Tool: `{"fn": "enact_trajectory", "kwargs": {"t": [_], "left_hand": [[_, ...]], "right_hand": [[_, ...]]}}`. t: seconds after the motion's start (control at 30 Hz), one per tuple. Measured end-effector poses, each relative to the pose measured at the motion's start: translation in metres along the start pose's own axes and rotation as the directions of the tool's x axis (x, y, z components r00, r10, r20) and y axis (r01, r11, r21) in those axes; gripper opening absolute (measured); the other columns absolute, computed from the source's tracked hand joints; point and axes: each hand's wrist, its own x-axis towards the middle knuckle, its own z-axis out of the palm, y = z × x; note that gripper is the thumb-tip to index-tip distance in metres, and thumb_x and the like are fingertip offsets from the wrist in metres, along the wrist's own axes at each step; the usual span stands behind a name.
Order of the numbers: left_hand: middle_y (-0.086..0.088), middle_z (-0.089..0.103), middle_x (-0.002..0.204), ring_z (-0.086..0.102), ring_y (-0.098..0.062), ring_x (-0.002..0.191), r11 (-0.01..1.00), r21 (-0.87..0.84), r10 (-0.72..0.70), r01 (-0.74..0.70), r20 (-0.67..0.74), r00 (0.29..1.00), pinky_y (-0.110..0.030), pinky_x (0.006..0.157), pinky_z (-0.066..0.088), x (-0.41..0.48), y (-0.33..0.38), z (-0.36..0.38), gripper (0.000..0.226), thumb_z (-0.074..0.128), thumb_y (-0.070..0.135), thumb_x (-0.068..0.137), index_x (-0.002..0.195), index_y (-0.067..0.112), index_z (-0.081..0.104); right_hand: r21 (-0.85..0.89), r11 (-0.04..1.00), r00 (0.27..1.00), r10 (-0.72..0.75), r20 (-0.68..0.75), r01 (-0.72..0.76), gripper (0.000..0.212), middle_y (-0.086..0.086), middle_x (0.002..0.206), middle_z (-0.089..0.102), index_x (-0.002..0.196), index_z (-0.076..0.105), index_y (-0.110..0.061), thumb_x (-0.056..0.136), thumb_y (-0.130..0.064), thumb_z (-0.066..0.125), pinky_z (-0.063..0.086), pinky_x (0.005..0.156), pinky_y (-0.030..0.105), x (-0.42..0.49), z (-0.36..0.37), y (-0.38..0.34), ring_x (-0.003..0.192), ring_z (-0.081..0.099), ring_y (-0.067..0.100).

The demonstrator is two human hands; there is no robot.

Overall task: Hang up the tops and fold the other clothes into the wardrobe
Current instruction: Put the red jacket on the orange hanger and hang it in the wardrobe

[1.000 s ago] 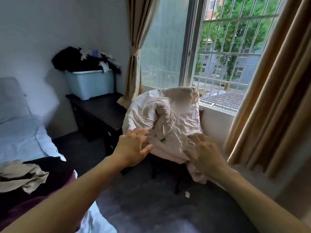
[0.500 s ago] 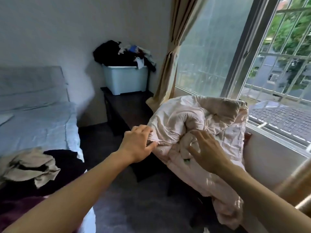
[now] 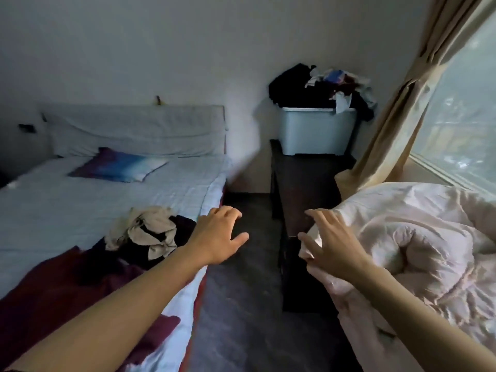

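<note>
Hands off the bed's [image 3: 80,200] edge
Left hand [image 3: 217,234] empty, fingers [image 3: 228,212] parted, clothes pile [image 3: 145,232] just left; right hand [image 3: 334,244] splayed against quilt [image 3: 429,237].

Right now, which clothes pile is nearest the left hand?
The beige-and-black pile on the bed, beside the left hand; the other pile tops the blue bin.

left hand [image 3: 217,236] hovers, fingers relaxed, beside clothes pile [image 3: 146,233] on bed [image 3: 80,200]; right hand [image 3: 334,247] (fingers spread) touches pale quilt [image 3: 424,237].
</note>
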Motion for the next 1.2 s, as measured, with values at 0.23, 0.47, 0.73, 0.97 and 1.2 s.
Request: {"fn": "enact_trajectory", "kwargs": {"t": [0.23,0.47,0.73,0.97,1.2], "left_hand": [[0.003,0.051,0.136,0.047,-0.024,0.127,0.945,-0.010,-0.327,0.327,-0.071,0.942,-0.043,0.107,0.039,-0.017,-0.066,-0.025,0.049,0.057,0.053,0.090,0.130,0.025,0.052],[0.003,0.050,0.141,0.045,-0.022,0.129,0.861,0.050,-0.496,0.506,-0.131,0.858,-0.039,0.102,0.037,-0.035,-0.143,-0.025,0.053,0.055,0.055,0.090,0.134,0.025,0.049],[0.001,0.050,0.137,0.046,-0.024,0.127,0.767,-0.067,-0.638,0.638,-0.180,0.748,-0.045,0.103,0.041,-0.029,-0.263,-0.033,0.051,0.054,0.056,0.092,0.132,0.024,0.050],[0.001,0.051,0.138,0.046,-0.023,0.125,0.665,-0.101,-0.743,0.740,-0.192,0.641,-0.047,0.103,0.041,-0.050,-0.333,-0.030,0.049,0.055,0.052,0.093,0.132,0.022,0.051],[0.002,0.050,0.140,0.046,-0.021,0.128,0.467,-0.097,-0.879,0.879,-0.157,0.450,-0.049,0.105,0.042,-0.067,-0.383,-0.012,0.052,0.057,0.052,0.093,0.135,0.023,0.050]], "right_hand": [[0.155,0.974,0.980,-0.180,0.085,0.165,0.058,0.003,0.147,0.042,0.145,0.039,-0.022,0.096,-0.051,0.051,0.039,0.107,0.048,0.076,0.036,-0.027,0.134,0.040,0.027],[0.196,0.910,0.901,-0.398,0.173,0.365,0.061,0.001,0.152,0.037,0.147,0.035,-0.026,0.096,-0.055,0.048,0.034,0.112,0.049,0.149,0.093,-0.109,0.140,0.035,0.025],[0.266,0.837,0.815,-0.536,0.221,0.479,0.058,0.000,0.150,0.041,0.146,0.039,-0.023,0.096,-0.051,0.051,0.036,0.111,0.044,0.231,0.147,-0.206,0.137,0.037,0.022],[0.344,0.767,0.721,-0.634,0.279,0.542,0.054,0.003,0.146,0.043,0.144,0.042,-0.019,0.098,-0.045,0.053,0.037,0.109,0.043,0.283,0.207,-0.276,0.132,0.041,0.024],[0.461,0.640,0.559,-0.766,0.319,0.615,0.054,0.004,0.145,0.045,0.143,0.043,-0.018,0.097,-0.043,0.054,0.037,0.108,0.040,0.341,0.288,-0.321,0.132,0.042,0.024]]}}
